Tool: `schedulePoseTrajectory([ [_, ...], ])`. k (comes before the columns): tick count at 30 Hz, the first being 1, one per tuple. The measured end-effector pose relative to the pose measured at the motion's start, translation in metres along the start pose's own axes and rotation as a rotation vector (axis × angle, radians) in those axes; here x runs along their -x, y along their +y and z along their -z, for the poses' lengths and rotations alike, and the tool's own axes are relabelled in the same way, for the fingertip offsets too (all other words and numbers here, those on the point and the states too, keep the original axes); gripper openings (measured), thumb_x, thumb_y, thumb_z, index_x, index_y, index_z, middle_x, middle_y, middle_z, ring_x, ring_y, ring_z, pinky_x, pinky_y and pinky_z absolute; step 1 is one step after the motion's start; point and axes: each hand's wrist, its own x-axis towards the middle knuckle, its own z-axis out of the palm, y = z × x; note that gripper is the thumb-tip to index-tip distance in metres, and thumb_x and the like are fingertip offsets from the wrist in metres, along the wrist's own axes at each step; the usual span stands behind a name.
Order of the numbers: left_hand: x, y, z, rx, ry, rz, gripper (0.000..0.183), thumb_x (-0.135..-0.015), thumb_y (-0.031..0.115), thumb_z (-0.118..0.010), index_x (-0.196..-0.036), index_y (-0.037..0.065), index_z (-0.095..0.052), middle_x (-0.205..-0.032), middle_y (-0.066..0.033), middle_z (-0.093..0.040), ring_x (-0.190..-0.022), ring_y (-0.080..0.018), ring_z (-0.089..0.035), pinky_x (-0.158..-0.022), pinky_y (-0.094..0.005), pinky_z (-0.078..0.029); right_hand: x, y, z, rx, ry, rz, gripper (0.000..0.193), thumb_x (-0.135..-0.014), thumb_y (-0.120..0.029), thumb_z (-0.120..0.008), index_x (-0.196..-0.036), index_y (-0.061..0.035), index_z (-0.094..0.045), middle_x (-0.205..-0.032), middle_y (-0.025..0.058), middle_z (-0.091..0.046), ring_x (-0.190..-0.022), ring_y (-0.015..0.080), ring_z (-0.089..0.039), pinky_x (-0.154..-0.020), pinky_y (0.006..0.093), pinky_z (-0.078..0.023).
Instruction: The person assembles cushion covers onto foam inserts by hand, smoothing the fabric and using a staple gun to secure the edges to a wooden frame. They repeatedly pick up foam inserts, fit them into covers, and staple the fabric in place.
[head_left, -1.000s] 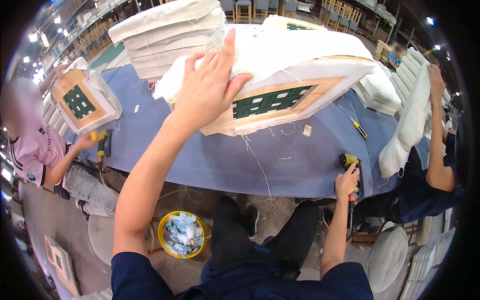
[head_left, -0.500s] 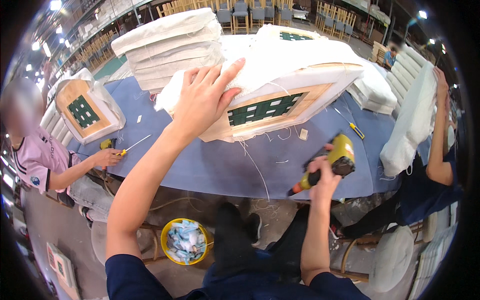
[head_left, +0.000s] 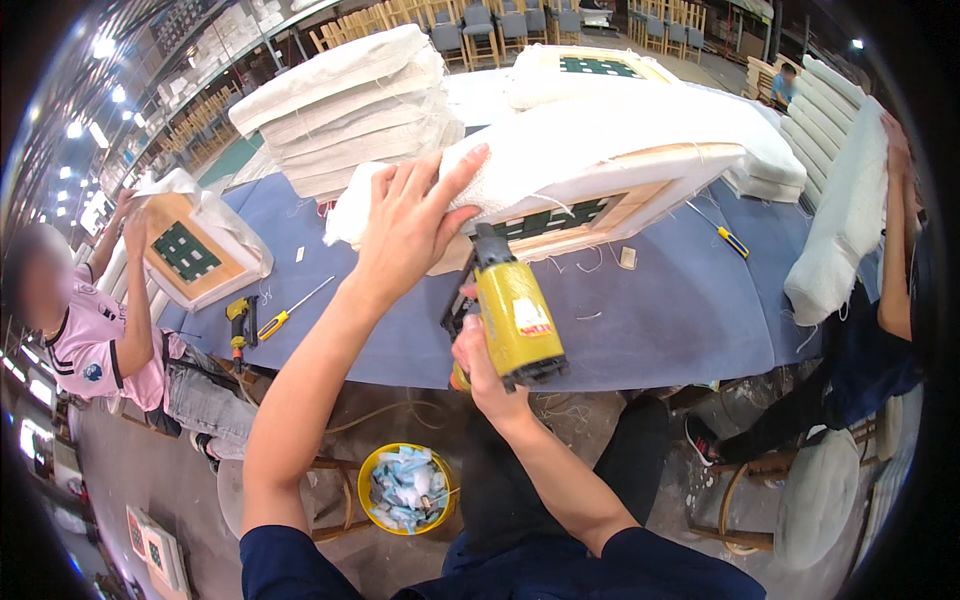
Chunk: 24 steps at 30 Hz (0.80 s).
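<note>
Have a white-padded seat panel [head_left: 625, 140] tilted up on the blue-covered table [head_left: 660, 325], straight ahead, showing its pale wooden frame [head_left: 642, 196] and green webbing [head_left: 565, 218] on the near side. Rest the left hand [head_left: 408, 215] on white cloth [head_left: 497, 190] at the panel's left end, spread wide with thumb apart. Hold a yellow-and-black staple gun [head_left: 518, 310] in a closed right hand [head_left: 487, 372], nose up in front of the panel's lower edge, near the left hand. Cannot tell of contact between nose and panel. See a small pale tag [head_left: 628, 258] in front of the panel, a yellow-handled screwdriver [head_left: 733, 242] to the right and a stack of white cushions [head_left: 340, 110] beyond the left hand. Farther left, find a second screwdriver [head_left: 274, 325] beside a second staple gun [head_left: 240, 325], near a co-worker in a pink shirt [head_left: 105, 340]. Below the table, find a yellow bucket [head_left: 367, 503] of blue and white scraps [head_left: 408, 490].
</note>
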Motion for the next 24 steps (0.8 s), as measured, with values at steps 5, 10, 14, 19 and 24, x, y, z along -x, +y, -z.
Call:
schedulePoseTrajectory([
  [5, 0.001, -0.001, 0.006, -0.002, -0.047, -0.02, 0.082, -0.086, 0.004, -0.077, -0.163, 0.019, -0.052, -0.138, -0.0145, -0.062, -0.122, -0.0331, -0.061, -0.11, -0.0461, -0.039, -0.017, 0.004, -0.015, -0.058, -0.042, 0.042, 0.032, -0.108, -0.007, -0.057, -0.139, 0.0, -0.056, -0.078, -0.002, -0.05, -0.063, 0.0075, -0.047, -0.058, 0.0269, -0.038],
  [10, 0.003, 0.002, 0.004, 0.037, -0.021, 0.0, 0.085, -0.083, 0.001, -0.077, -0.162, 0.022, -0.053, -0.137, -0.014, -0.062, -0.121, -0.0326, -0.06, -0.11, -0.0461, -0.039, -0.016, 0.017, -0.018, 0.061, 0.008, 0.037, 0.028, -0.101, -0.001, -0.067, -0.128, 0.0033, -0.068, -0.109, 0.0084, -0.076, -0.08, 0.0146, -0.069, -0.072, 0.0345, -0.057],
  [14, 0.006, 0.002, 0.001, 0.039, 0.002, 0.019, 0.084, -0.083, -0.001, -0.076, -0.161, 0.024, -0.055, -0.136, -0.0144, -0.063, -0.121, -0.034, -0.06, -0.111, -0.0463, -0.04, -0.02, 0.004, -0.028, -0.146, -0.002, 0.016, 0.024, -0.109, -0.007, -0.058, -0.132, -0.0012, -0.057, -0.077, -0.0029, -0.048, -0.063, 0.0071, -0.044, -0.058, 0.0269, -0.038],
  [19, 0.0, -0.009, 0.003, 0.039, 0.028, -0.01, 0.082, -0.085, 0.001, -0.077, -0.161, 0.021, -0.055, -0.138, -0.015, -0.063, -0.121, -0.0348, -0.061, -0.11, -0.0465, -0.041, -0.035, -0.018, -0.021, -0.449, -0.02, -0.19, 0.013, -0.109, -0.011, -0.064, -0.118, -0.0041, -0.056, -0.073, -0.0045, -0.045, -0.058, 0.006, -0.041, -0.055, 0.0257, -0.036],
  [24, 0.008, -0.008, 0.01, 0.002, -0.033, -0.019, 0.077, -0.092, 0.027, -0.08, -0.163, 0.016, -0.051, -0.144, -0.0128, -0.061, -0.126, -0.0305, -0.06, -0.11, -0.047, -0.04, -0.023, -0.058, 0.086, 0.297, -0.245, -0.099, 0.044, -0.091, -0.018, -0.087, -0.127, -0.0025, -0.066, -0.098, 0.0074, -0.076, -0.09, 0.0165, -0.073, -0.081, 0.0321, -0.056],
])
